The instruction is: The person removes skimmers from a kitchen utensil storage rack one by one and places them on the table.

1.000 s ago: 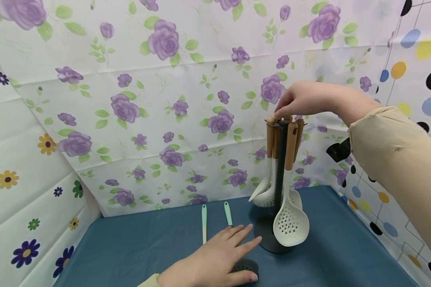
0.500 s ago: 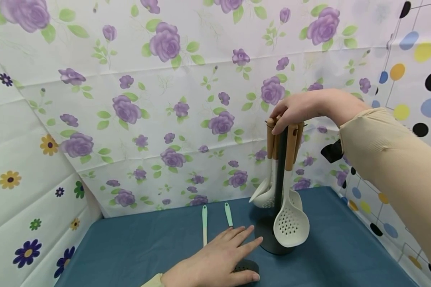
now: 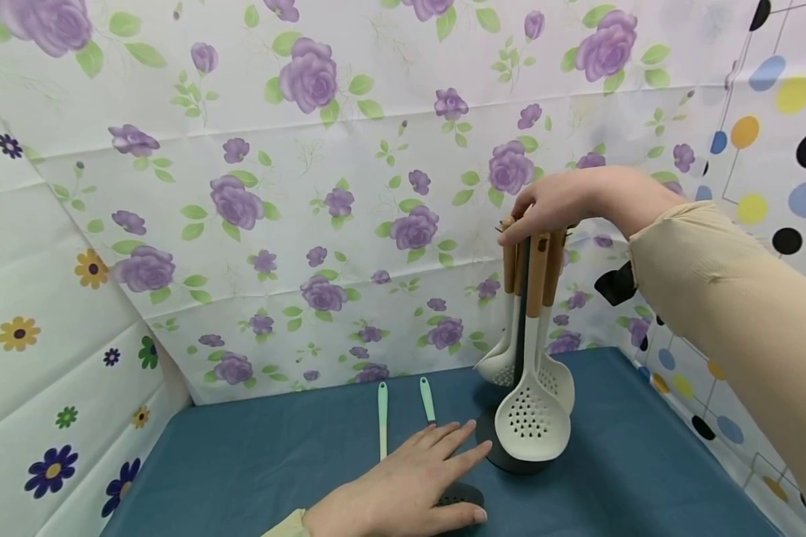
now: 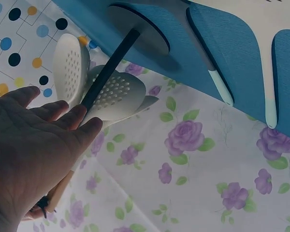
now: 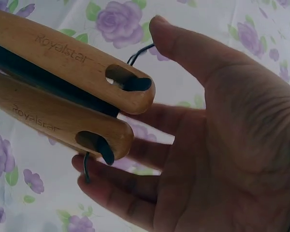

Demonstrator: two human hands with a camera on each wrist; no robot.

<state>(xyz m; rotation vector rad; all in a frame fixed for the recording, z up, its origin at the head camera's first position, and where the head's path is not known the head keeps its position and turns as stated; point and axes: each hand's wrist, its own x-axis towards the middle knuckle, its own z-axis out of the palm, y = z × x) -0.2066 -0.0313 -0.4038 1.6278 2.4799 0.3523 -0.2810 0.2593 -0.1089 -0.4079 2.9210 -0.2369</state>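
Observation:
Near the right side of the table stands a black utensil rack (image 3: pixel 522 306) with a round base (image 3: pixel 510 464). My right hand (image 3: pixel 580 200) reaches over its top from the right. In the right wrist view, the thumb and fingers (image 5: pixel 170 41) curve around the rack's top and touch its hook tips. Wooden-handled white utensils hang there, among them a skimmer (image 3: pixel 532 421) in front and a second perforated spoon (image 3: pixel 559 380) behind it. My left hand (image 3: pixel 410 477) spreads its fingers over a dark perforated utensil head (image 3: pixel 466 494), partly hidden; contact cannot be told.
Two utensils with mint-green handle ends (image 3: pixel 383 406) lie on the blue table cover (image 3: pixel 275 447), left of the rack. One is a pale turner (image 4: pixel 269 63). A flowered cloth (image 3: pixel 349 298) hangs behind; patterned sheets close both sides.
My right hand has lowered onto the rack's top. The hanging utensils have turned around the pole; the front skimmer has shifted left and the one behind shows more. My left hand stays put.

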